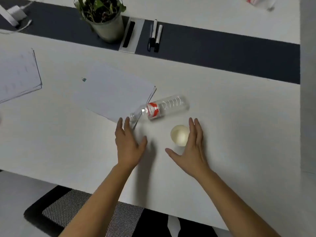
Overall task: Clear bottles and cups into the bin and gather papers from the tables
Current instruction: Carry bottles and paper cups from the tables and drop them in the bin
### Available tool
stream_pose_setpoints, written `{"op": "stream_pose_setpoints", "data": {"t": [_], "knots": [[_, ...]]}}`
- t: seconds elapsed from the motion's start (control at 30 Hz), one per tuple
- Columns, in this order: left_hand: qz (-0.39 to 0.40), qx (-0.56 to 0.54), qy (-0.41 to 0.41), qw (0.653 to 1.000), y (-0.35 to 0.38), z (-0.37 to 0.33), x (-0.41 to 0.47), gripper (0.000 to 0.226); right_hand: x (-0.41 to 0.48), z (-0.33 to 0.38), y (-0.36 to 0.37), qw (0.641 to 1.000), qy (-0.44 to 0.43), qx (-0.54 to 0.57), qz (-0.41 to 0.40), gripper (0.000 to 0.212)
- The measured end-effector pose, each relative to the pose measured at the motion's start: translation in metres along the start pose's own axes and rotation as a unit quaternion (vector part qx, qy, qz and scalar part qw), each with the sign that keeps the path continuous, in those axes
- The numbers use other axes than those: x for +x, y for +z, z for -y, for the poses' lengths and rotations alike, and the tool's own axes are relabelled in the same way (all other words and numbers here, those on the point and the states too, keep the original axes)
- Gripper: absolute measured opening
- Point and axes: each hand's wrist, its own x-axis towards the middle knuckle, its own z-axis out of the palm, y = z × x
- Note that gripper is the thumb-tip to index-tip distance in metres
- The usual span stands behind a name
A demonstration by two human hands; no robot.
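Fingers (191,127) of the right hand (192,151) are reaching out straight and released, holding nothing, just beside the right wall of the cup (179,135); whether they are touching it cannot be told. On the left hand (128,144) the fingers (126,124) are likewise spreading loose and empty, their tips hovering near the mouth of the bottle (160,108). Bare table (239,125) is showing between the two hands and out to the right as far as the table's side edge, while its near edge is running under both forearms, above a mesh chair (77,211). Clear and uncapped, with a red and white label, the bottle is lying on its side, its neck crossing a corner of the paper sheets (112,91). Pale and upright, the cup is standing just in front of the bottle.
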Motion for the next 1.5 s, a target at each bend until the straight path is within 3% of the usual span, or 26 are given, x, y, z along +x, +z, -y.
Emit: {"op": "stream_pose_setpoints", "data": {"t": [0.13, 0.23, 0.3, 0.5, 0.67, 0.73, 0.97, 1.17, 1.3, 1.43, 1.5], "knots": [[-0.034, 0.079, 0.09, 0.992, 0.006, -0.004, 0.053, 0.094, 0.006, 0.007, 0.005, 0.999, 0.019, 0.008, -0.037, 0.107], [0.034, 0.123, 0.08, 0.989, 0.018, 0.008, 0.071, 0.081, 0.003, -0.002, 0.004, 0.998, 0.002, -0.039, -0.057, 0.079], [0.053, 0.118, 0.078, 0.989, 0.022, 0.013, 0.064, 0.068, -0.005, -0.009, 0.002, 0.997, 0.011, -0.055, -0.061, 0.072], [0.004, -0.065, -0.012, 0.998, -0.008, -0.005, -0.02, 0.06, -0.037, -0.021, -0.009, 0.994, 0.068, -0.052, -0.062, 0.076], [-0.133, -0.192, -0.066, 0.97, -0.066, -0.03, -0.074, 0.039, -0.061, -0.024, -0.013, 0.992, 0.111, -0.039, -0.034, 0.077], [-0.153, -0.224, -0.078, 0.959, -0.085, -0.04, -0.085, 0.037, -0.07, -0.023, -0.014, 0.992, 0.12, -0.044, -0.019, 0.077], [-0.093, -0.19, -0.031, 0.977, -0.093, -0.048, -0.108, 0.045, -0.091, -0.021, -0.008, 0.992, 0.111, -0.052, -0.015, 0.076], [0.001, -0.293, -0.065, 0.954, -0.071, -0.044, -0.115, 0.047, -0.105, -0.016, -0.013, 0.988, 0.153, -0.009, -0.006, 0.083], [0.041, -0.307, -0.044, 0.95, -0.071, -0.05, -0.117, 0.043, -0.13, 0.006, -0.028, 0.978, 0.191, 0.052, -0.073, 0.09], [0.001, -0.35, 0.003, 0.937, -0.093, -0.068, -0.147, 0.03, -0.169, 0.023, -0.051, 0.967, 0.183, 0.072, -0.16, 0.083], [-0.005, -0.36, 0.025, 0.933, -0.098, -0.067, -0.163, 0.037, -0.193, 0.026, -0.059, 0.957, 0.186, 0.088, -0.203, 0.082]]}}
